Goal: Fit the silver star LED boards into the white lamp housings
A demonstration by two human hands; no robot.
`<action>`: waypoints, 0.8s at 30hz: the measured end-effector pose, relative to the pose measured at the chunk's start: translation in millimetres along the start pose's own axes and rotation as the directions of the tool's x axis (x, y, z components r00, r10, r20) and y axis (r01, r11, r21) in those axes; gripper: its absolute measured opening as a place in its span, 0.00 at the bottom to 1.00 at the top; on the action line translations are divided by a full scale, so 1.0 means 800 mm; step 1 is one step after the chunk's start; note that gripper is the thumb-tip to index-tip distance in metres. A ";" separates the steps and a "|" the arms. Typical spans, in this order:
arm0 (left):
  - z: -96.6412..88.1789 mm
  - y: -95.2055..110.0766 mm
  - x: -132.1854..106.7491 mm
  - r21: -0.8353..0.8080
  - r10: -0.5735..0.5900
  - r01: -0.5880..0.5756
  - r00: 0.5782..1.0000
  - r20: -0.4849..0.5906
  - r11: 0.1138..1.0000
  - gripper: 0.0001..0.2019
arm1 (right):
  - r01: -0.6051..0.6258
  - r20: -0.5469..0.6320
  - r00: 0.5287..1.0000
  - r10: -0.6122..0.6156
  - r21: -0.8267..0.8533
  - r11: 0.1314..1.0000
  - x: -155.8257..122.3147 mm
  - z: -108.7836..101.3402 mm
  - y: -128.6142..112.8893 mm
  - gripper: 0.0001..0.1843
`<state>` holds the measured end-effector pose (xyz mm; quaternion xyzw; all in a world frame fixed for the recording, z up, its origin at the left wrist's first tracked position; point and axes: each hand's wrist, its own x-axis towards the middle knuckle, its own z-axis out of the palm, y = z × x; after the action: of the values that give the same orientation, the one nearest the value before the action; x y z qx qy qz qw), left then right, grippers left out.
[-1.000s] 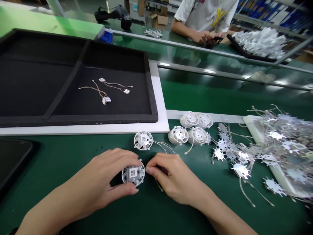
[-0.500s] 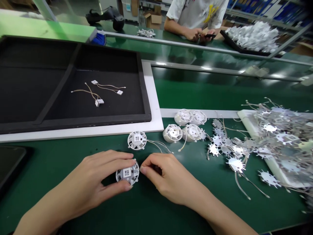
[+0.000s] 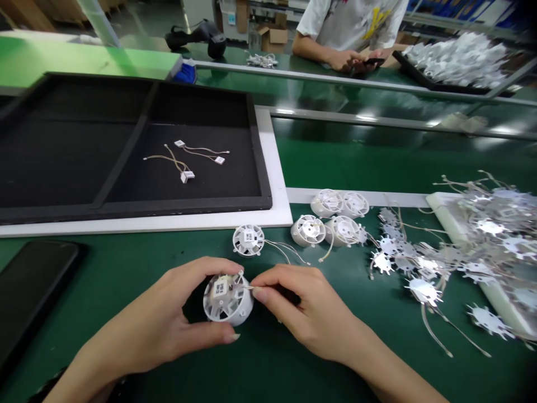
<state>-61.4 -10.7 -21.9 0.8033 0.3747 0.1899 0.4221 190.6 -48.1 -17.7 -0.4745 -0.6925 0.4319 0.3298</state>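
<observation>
Green workbench [image 3: 126, 254] carries five white slotted housings [image 3: 308, 230], boards apparently seated, beyond a sixth housing [image 3: 235, 308] clasped by the left hand [image 3: 168, 316], while the right hand [image 3: 310, 313] pinches a thin wire [image 3: 248, 287] at its rim; many spiky metal boards [image 3: 490, 226] remain right of it.

- An electronics assembly workshop on a factory floor
- Long green assembly benches [image 3: 361, 159] with a black foam tray [image 3: 138, 210]
- Heaped wired star-shaped metal boards [image 3: 486, 229] and white plastic housings [image 3: 308, 230]
- A co-worker [image 3: 352, 22] at the next bench
- Cardboard boxes [image 3: 272, 36] and blue-stocked shelving [image 3: 444, 8] behind
</observation>
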 end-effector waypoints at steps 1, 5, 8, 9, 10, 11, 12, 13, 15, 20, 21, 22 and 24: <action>-0.005 0.003 -0.002 -0.069 0.012 -0.013 1.000 -0.018 0.998 0.25 | 0.064 -0.028 0.998 -0.064 0.019 0.998 -0.002 0.000 -0.001 0.10; -0.022 0.012 -0.005 -0.325 0.101 -0.126 0.991 -0.091 0.937 0.23 | 0.242 -0.088 0.967 -0.238 0.031 0.970 -0.006 -0.001 -0.005 0.11; -0.024 0.012 -0.004 -0.418 0.159 -0.197 0.979 -0.124 0.887 0.23 | 0.282 -0.112 0.954 -0.278 0.023 0.959 -0.007 -0.001 -0.008 0.10; -0.024 0.012 -0.002 -0.434 0.178 -0.218 0.975 -0.132 0.874 0.24 | 0.285 -0.116 0.953 -0.281 0.021 0.958 -0.007 -0.001 -0.008 0.10; -0.023 0.011 -0.001 -0.446 0.197 -0.239 0.970 -0.140 0.863 0.26 | 0.285 -0.118 0.952 -0.281 0.020 0.958 -0.007 -0.001 -0.008 0.09; -0.021 0.011 0.000 -0.453 0.213 -0.257 0.966 -0.147 0.853 0.27 | 0.285 -0.120 0.952 -0.281 0.017 0.958 -0.006 0.000 -0.008 0.09; -0.020 0.011 0.001 -0.457 0.223 -0.268 0.963 -0.149 0.848 0.27 | 0.288 -0.125 0.951 -0.284 0.012 0.958 -0.006 0.000 -0.008 0.09; -0.020 0.012 0.001 -0.457 0.229 -0.270 0.963 -0.145 0.848 0.28 | 0.290 -0.133 0.949 -0.287 0.004 0.957 -0.006 0.001 -0.008 0.09; -0.020 0.014 0.000 -0.455 0.223 -0.258 0.966 -0.129 0.853 0.27 | 0.301 -0.146 0.943 -0.300 -0.012 0.953 -0.005 0.001 -0.008 0.09; -0.040 0.012 -0.020 -0.334 0.057 -0.064 0.998 -0.031 0.940 0.28 | 0.303 -0.148 0.937 -0.316 -0.104 0.947 -0.007 -0.006 -0.008 0.09; -0.046 0.008 -0.026 -0.280 -0.005 0.002 1.000 -0.011 0.960 0.31 | 0.312 -0.147 0.932 -0.331 -0.141 0.940 -0.008 -0.011 -0.008 0.10; -0.051 0.003 -0.031 -0.227 -0.070 0.068 0.998 0.000 0.972 0.31 | 0.325 -0.143 0.925 -0.352 -0.184 0.928 -0.010 -0.016 -0.008 0.10; -0.060 -0.009 -0.038 -0.094 -0.161 0.160 0.987 -0.002 0.983 0.29 | 0.363 -0.129 0.905 -0.406 -0.265 0.893 -0.012 -0.027 -0.007 0.11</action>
<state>-113.8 -5.4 0.1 0.7490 0.4309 0.1763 0.4715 210.7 -51.8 -4.0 -0.4003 -0.7861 0.2280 0.4120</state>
